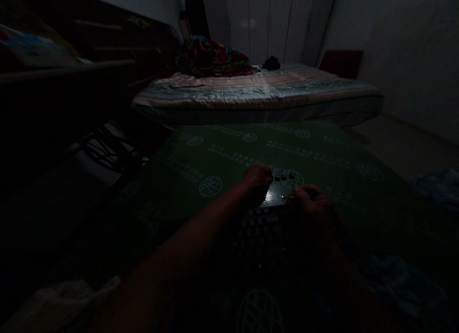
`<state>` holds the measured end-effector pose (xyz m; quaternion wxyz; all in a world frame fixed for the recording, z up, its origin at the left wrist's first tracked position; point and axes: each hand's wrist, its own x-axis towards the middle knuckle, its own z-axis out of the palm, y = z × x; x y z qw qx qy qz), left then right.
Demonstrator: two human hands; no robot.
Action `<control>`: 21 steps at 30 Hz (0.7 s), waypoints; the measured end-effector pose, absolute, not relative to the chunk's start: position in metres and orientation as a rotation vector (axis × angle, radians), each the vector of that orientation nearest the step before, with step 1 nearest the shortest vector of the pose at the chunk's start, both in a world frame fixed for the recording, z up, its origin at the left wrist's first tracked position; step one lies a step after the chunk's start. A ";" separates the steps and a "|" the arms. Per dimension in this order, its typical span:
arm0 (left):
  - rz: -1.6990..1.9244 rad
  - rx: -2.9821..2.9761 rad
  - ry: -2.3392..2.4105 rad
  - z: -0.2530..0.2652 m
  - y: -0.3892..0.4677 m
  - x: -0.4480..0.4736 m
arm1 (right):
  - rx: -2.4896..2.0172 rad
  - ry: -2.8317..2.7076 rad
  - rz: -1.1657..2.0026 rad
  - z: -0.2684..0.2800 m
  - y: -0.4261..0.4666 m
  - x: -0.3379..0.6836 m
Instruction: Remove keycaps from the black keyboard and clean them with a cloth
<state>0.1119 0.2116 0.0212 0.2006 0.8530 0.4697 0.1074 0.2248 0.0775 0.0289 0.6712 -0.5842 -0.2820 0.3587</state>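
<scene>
The room is very dark. A black keyboard (pixel 261 232) lies on the green table, partly covered by my forearms. Beyond its far edge, my left hand (pixel 258 180) is curled with its fingers pointing down, at the end of a short row of small dark pieces that look like keycaps (pixel 284 178). What its fingertips pinch, if anything, is hidden. Over the keyboard's far right corner, my right hand (pixel 313 204) is closed, thumb against fingers, on a small thin shiny metal piece (pixel 283 197) that sticks out to the left.
The green table (pixel 236 153) carries printed globe marks and lettering. Behind it stands a bed (pixel 258 91) with a dark red patterned blanket (pixel 215 58). A dark shelf unit (pixel 64 70) is on the left. Bluish cloth (pixel 401 280) lies at the lower right, pale cloth (pixel 64 304) at the lower left.
</scene>
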 end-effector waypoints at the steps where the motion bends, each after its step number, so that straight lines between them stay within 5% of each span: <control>1: 0.286 2.432 1.299 0.021 0.212 0.112 | -1.323 -0.648 0.794 0.028 0.078 0.225; 21: 0.228 2.577 1.297 0.012 0.216 0.113 | -1.374 -0.907 0.692 0.025 0.074 0.224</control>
